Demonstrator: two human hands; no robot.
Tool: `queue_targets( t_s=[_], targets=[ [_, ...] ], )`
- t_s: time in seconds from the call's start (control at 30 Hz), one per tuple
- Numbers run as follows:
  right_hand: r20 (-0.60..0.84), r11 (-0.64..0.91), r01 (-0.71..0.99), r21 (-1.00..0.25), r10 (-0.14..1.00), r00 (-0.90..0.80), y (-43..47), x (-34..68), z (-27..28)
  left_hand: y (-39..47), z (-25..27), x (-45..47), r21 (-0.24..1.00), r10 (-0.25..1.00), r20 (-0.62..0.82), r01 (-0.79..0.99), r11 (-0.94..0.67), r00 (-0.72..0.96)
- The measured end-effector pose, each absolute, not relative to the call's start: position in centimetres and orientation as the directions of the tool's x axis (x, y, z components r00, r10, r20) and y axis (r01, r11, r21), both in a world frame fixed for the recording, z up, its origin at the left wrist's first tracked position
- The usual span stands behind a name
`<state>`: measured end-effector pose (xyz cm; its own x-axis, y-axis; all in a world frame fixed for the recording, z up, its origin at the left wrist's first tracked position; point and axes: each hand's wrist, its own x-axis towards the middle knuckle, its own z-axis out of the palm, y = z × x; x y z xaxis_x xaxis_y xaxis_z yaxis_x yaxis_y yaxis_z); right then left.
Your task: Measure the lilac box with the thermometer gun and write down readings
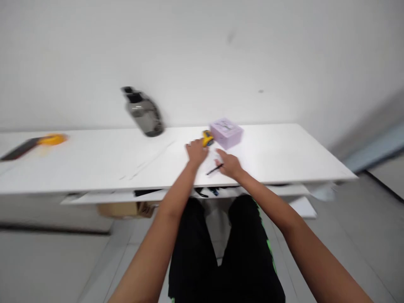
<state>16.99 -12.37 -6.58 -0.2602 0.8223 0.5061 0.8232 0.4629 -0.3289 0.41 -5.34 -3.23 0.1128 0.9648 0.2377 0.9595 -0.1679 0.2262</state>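
My left hand (pixel 196 152) is closed on a small yellow-and-black tape measure (pixel 207 138) at the white table's middle. Just right of the tape measure sits a lilac box (pixel 226 134) with a plant-like drawing on its lid. My right hand (pixel 231 165) is nearer the front edge and holds a thin black pen (pixel 214 169), which points left and slightly down. Its index finger reaches toward the tape measure and box. Blur hides any tape blade between the hands.
A dark-capped grey bottle (pixel 145 115) stands on the table (pixel 284 155) by the wall. Far left lies a yellow-and-black handled tool (pixel 34 146), blurred, possibly a saw. Below the tabletop, a shelf (pixel 104 197) holds dark items; a cardboard box (pixel 118 209) is under it.
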Motion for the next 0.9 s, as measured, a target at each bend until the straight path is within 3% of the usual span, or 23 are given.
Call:
queue_targets(
  t_s=[0.1,0.17,0.23,0.27,0.33,0.4,0.6,0.73,0.8,0.9],
  targets=[
    [0.649,0.620,0.699,-0.358,0.703,-0.291,-12.0,17.4,-6.7,-5.0,-3.5,0.4,0.202,0.959,0.239,0.959,-0.201,0.151],
    [0.722,0.687,0.638,-0.347,0.630,-0.287,-11.9,17.5,-6.5,-4.6,-4.1,0.1,0.209,0.952,0.296,0.968,-0.140,0.074],
    [0.716,0.642,0.637,-0.427,0.670,-0.195,-11.7,17.5,-6.3,-4.2,-4.7,-0.2,0.214,0.938,0.340,0.966,-0.145,0.066],
    [0.680,0.572,0.623,-0.534,0.728,-0.086,-11.6,17.5,-6.2,-4.1,-5.0,-0.2,0.216,0.935,0.344,0.962,-0.170,0.088],
    [0.536,0.410,0.531,-0.742,0.838,0.101,-11.4,17.6,-6.2,-3.9,-5.2,-0.3,0.224,0.937,0.330,0.956,-0.192,0.111],
    [0.412,0.300,0.424,-0.854,0.889,0.199,-11.2,17.6,-6.2,-4.0,-5.2,-0.3,0.227,0.945,0.310,0.957,-0.182,0.107],
    [0.523,0.358,0.480,-0.801,0.809,0.269,-12.0,17.8,-5.8,-4.1,-4.9,-0.4,0.217,0.942,0.320,0.960,-0.177,0.101],
    [0.364,0.300,0.426,-0.854,0.928,0.076,-14.1,18.8,-5.3,-4.0,-4.9,-0.4,0.235,0.946,0.311,0.956,-0.174,0.096],
    [0.287,0.267,0.495,-0.827,0.957,-0.037,-15.1,19.2,-5.0,-3.8,-5.0,-0.4,0.247,0.948,0.306,0.954,-0.169,0.089],
    [0.220,0.199,0.524,-0.828,0.975,-0.022,-15.4,19.5,-4.7,-3.5,-5.3,-0.4,0.265,0.941,0.325,0.947,-0.184,0.092]
  ],
)
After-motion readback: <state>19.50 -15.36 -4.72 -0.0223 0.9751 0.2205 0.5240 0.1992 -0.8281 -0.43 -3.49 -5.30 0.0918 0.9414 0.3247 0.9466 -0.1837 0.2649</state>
